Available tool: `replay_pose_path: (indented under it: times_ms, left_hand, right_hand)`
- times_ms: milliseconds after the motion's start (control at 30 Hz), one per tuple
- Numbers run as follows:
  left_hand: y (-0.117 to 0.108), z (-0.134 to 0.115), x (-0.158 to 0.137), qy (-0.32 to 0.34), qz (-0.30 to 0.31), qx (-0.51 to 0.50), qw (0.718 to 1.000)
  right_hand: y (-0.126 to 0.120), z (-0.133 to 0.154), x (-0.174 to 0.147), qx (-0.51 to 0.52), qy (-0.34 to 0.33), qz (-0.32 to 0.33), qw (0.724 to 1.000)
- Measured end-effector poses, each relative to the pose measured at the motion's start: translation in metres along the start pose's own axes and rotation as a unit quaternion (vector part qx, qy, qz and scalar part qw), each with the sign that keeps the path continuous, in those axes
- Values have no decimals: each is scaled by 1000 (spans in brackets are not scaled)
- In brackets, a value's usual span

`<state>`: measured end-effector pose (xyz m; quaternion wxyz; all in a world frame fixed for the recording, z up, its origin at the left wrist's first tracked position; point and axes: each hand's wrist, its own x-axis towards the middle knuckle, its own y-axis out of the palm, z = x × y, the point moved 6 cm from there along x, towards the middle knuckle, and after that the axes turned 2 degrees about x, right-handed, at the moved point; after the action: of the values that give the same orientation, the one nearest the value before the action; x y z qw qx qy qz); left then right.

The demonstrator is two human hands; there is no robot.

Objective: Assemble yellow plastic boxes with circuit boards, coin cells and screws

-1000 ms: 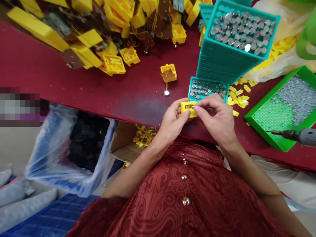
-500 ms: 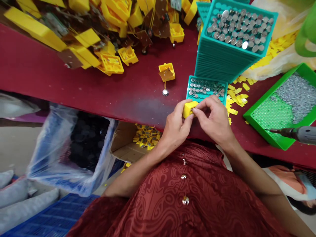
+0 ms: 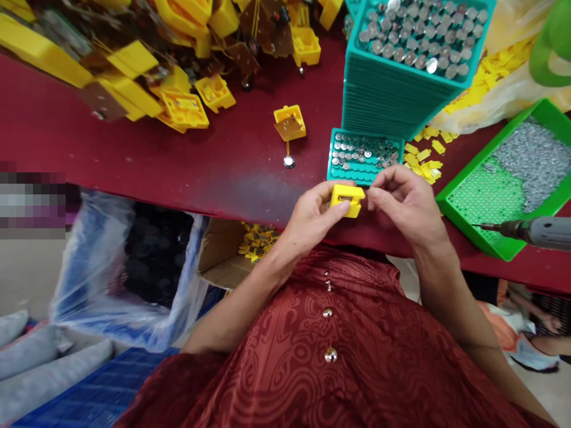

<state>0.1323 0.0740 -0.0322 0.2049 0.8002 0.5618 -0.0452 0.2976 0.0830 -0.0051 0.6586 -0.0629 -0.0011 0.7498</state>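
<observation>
Over the near edge of the red table [image 3: 134, 154], just before the small teal tray [image 3: 363, 156] of button cells, my left hand [image 3: 314, 217] pinches a yellow plastic housing [image 3: 347, 200] while my right hand [image 3: 408, 205], fingers curled, hovers just beside it.

Bare cloth [image 3: 200, 160] left of teal tray [image 3: 363, 156]

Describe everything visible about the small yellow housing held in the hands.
The small yellow housing is a boxy piece of what looks like moulded plastic, its open side turned toward the camera with a dark part showing inside. It is held above the near edge of the red table, just in front of the small teal tray. The left hand pinches it between thumb and fingers; the right hand has its fingertips at its right edge, though contact is unclear.
</observation>
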Motion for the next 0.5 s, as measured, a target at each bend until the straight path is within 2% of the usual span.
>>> replay_pose_path:
  times_ms: [100, 400, 500]
  left_hand:
    - [1, 4, 2, -38, -8, -32, 999]
    - [9, 5, -14, -84, -62, -60, 993]
    - [13, 6, -19, -90, -61, -63, 992]
  right_hand:
    - [-4, -1, -9, -22, -21, -41, 999]
    - [-6, 3, -16, -71, -63, -54, 994]
    - [-3, 1, -18, -92, -70, -47, 992]
